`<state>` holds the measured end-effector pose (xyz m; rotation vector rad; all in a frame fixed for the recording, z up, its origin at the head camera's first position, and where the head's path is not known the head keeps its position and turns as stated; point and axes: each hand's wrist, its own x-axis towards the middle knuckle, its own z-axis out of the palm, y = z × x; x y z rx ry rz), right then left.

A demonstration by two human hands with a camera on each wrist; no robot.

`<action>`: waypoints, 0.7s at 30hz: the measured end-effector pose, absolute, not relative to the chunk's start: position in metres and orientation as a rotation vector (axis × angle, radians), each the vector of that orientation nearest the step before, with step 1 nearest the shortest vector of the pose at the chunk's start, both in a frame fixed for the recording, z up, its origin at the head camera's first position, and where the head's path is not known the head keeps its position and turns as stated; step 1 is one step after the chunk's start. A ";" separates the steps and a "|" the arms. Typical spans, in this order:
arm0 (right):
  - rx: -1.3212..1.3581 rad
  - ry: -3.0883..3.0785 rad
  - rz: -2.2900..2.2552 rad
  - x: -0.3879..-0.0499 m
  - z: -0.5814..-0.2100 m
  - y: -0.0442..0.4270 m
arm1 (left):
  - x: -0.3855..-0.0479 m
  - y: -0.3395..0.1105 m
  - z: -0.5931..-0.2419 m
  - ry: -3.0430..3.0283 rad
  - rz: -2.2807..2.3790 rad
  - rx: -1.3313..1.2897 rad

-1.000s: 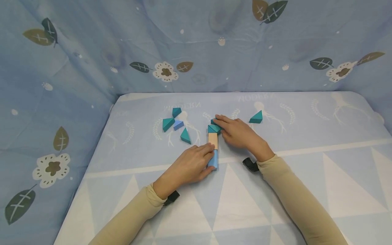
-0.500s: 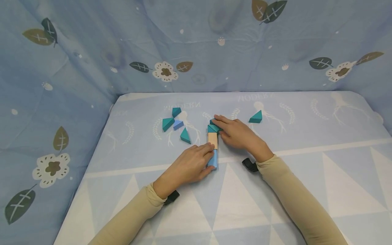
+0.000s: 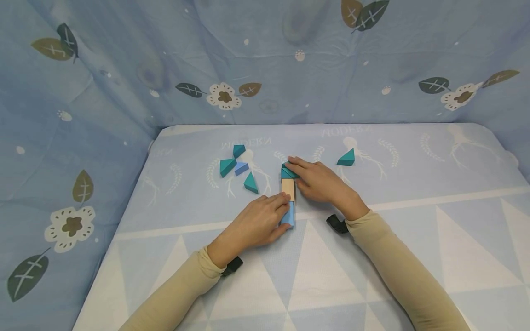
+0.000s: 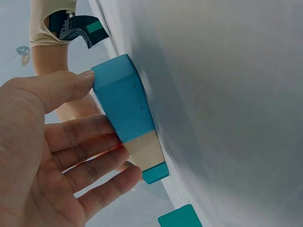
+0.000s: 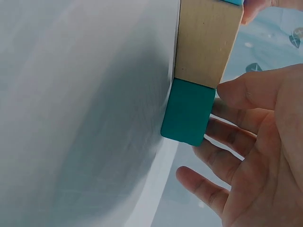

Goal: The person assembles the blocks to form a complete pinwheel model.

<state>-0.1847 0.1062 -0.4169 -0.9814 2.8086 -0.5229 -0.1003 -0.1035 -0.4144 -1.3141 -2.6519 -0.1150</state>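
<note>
A row of blocks runs away from me at mid-table in the head view. Nearest is a blue block (image 3: 288, 218), then a plain wooden block (image 3: 287, 189), then teal triangular blocks (image 3: 285, 174) at the far end. My left hand (image 3: 256, 223) holds the blue block, thumb at its near end and fingers over its left side by the wooden block (image 4: 144, 150). My right hand (image 3: 319, 181) grips the teal blocks from the right, its thumb by the joint with the wood. In the right wrist view, one teal block (image 5: 188, 112) meets the wood squarely. Fingers partly hide the far teal pieces.
Left of the row lie loose teal triangular blocks (image 3: 227, 168), (image 3: 239, 151), (image 3: 250, 184) around a small blue triangular block (image 3: 241, 168). Another teal triangular block (image 3: 346, 158) lies to the right. A patterned cloth covers the table (image 3: 265, 285); a blue curtain (image 3: 265, 59) hangs behind.
My right fingertips have shifted slightly left and nearer, and the far teal triangular pieces have closed up a little against each other. The left hand and the loose blocks stay put.
</note>
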 end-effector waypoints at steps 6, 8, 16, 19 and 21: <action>-0.995 2.806 -0.531 -0.184 -0.416 0.105 | -0.100 -0.104 -0.414 -2.650 -0.107 -1.316; -0.996 2.805 -0.528 -0.184 -0.416 0.105 | -0.100 -0.104 -0.414 -2.648 -0.100 -1.314; -1.002 2.808 -0.523 -0.183 -0.415 0.104 | -0.099 -0.104 -0.412 -2.649 -0.094 -1.310; -1.009 2.809 -0.524 -0.182 -0.415 0.104 | -0.099 -0.104 -0.412 -2.646 -0.096 -1.312; -1.013 2.808 -0.522 -0.183 -0.416 0.104 | -0.099 -0.104 -0.412 -2.646 -0.096 -1.314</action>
